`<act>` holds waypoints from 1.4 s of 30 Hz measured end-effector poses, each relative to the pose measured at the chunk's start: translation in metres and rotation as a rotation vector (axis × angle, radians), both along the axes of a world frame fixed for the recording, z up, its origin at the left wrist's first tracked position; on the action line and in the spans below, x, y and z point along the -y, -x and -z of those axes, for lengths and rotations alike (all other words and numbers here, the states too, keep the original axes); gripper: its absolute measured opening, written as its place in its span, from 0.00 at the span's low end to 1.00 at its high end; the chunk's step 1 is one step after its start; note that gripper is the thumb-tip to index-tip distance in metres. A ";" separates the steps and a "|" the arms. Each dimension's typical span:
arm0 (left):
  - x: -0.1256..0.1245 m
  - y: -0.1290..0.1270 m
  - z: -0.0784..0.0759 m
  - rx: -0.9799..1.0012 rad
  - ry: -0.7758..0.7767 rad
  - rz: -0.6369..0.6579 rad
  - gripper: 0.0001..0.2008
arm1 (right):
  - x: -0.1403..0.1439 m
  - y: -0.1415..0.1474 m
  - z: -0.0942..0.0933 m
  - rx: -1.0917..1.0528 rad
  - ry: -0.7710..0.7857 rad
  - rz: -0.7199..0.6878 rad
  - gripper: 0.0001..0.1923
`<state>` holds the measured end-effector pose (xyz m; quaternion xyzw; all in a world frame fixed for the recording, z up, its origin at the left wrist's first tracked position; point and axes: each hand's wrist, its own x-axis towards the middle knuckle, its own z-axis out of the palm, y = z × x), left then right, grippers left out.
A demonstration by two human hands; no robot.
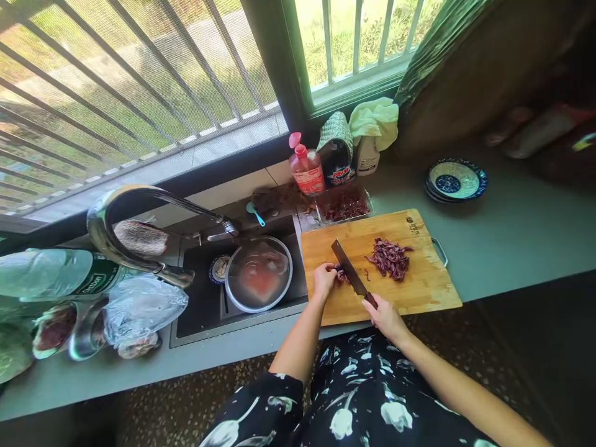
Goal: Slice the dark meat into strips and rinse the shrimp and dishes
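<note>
A bamboo cutting board point(419, 292) lies on the grey counter beside the sink. My right hand point(384, 315) grips the handle of a dark cleaver point(348, 268) whose blade rests across the board. My left hand point(323, 279) presses a small piece of dark red meat point(342, 275) against the board just left of the blade. A pile of cut meat strips point(390, 257) lies to the right of the blade.
A clear tray of meat point(345, 205) sits behind the board. The sink point(200, 310) holds a metal bowl point(259, 274) of reddish water under a curved faucet point(135, 217). Soap bottles point(306, 169) stand at the window; blue plates point(455, 180) far right; bags and bowls point(135, 310) left.
</note>
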<state>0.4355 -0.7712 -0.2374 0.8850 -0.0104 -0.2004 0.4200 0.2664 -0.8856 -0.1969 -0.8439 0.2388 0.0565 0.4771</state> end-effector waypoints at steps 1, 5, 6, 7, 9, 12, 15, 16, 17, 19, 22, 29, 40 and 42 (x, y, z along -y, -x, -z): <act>-0.001 0.001 0.000 0.013 0.016 0.003 0.13 | 0.000 0.004 0.000 0.001 -0.008 -0.001 0.17; -0.004 0.008 0.000 0.108 0.126 0.063 0.14 | -0.002 0.012 0.001 0.021 -0.083 0.026 0.18; -0.004 0.009 -0.001 0.134 0.146 0.082 0.13 | -0.004 0.013 0.001 0.022 -0.112 0.037 0.18; -0.005 0.011 -0.002 0.156 0.156 0.096 0.12 | -0.005 0.012 0.001 0.020 -0.140 0.047 0.18; -0.004 0.013 -0.003 0.183 0.143 0.113 0.10 | -0.007 0.011 0.000 0.011 -0.163 0.062 0.18; -0.003 0.013 -0.001 0.174 0.108 0.126 0.11 | -0.006 0.007 -0.003 0.022 -0.077 0.031 0.19; -0.005 0.012 0.003 0.142 0.109 0.136 0.14 | -0.001 0.001 -0.006 0.064 0.066 -0.061 0.19; -0.005 0.013 0.004 0.137 0.111 0.137 0.15 | 0.001 -0.002 -0.006 0.078 0.103 -0.093 0.18; -0.006 0.013 0.004 0.135 0.114 0.139 0.15 | 0.003 -0.005 -0.006 0.090 0.131 -0.123 0.18; -0.007 0.013 0.003 0.139 0.112 0.144 0.14 | 0.005 -0.011 -0.005 0.114 0.161 -0.170 0.17; -0.007 0.014 -0.002 0.172 0.078 0.152 0.13 | 0.007 -0.011 -0.003 0.116 0.190 -0.222 0.17; -0.007 0.015 0.002 0.189 0.092 0.126 0.13 | 0.006 0.020 0.002 -0.017 0.237 -0.219 0.18; -0.010 0.016 -0.003 0.025 0.099 0.098 0.13 | 0.023 -0.010 0.009 -0.034 0.124 -0.083 0.18; -0.010 0.016 -0.007 0.037 0.060 0.126 0.15 | 0.025 0.001 0.009 -0.030 0.083 -0.037 0.18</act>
